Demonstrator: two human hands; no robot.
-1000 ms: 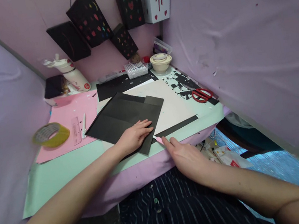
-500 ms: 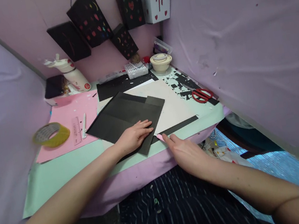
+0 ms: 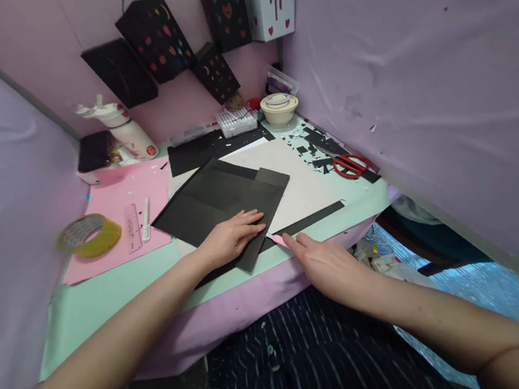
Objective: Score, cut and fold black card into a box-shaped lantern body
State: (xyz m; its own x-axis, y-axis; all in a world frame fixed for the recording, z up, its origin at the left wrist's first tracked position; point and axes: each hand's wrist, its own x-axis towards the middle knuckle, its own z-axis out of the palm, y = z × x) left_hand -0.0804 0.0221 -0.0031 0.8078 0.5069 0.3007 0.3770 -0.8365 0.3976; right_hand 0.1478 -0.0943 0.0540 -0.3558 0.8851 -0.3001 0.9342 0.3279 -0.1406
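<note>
The desk (image 3: pixel 109 295) carries a folded black sheet (image 3: pixel 220 194) near its front edge. The left hand (image 3: pixel 229 238) lies flat and spread on the sheet's near corner. The right hand (image 3: pixel 321 263) pinches a small pink tool (image 3: pixel 277 240) beside it.

1 head-worn view, looking forward and down, close over the table (image 3: pixel 109 295) (corner booth)
</note>
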